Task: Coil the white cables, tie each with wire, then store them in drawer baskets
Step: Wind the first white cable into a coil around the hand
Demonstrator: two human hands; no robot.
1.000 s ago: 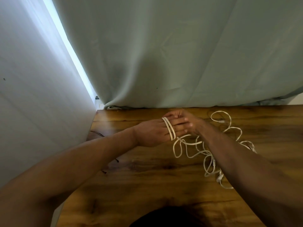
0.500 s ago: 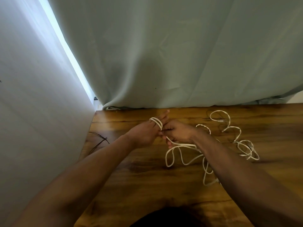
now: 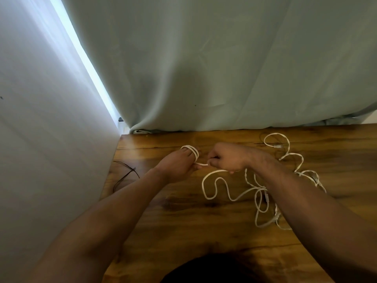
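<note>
A long white cable (image 3: 230, 196) lies in loose tangled loops on the wooden table (image 3: 183, 221), spreading to the right under my right forearm. A few turns of it form a small coil (image 3: 192, 152) wrapped around the fingers of my left hand (image 3: 175, 164), which is held just above the table. My right hand (image 3: 226, 158) sits close to the right of it, fingers curled, gripping the cable strand that runs taut from the coil. Thin dark tie wires (image 3: 125, 174) lie at the table's left edge.
A white wall (image 3: 51, 139) borders the table on the left. A pale green curtain (image 3: 224, 68) hangs along the table's far edge. A dark rounded shape (image 3: 214, 268) fills the bottom centre of the view.
My right hand has drawn back from my left fingertips to the right, pulling the strand taut. The coil sits nearer my left fingertips. The loose loops on the table have shifted.
</note>
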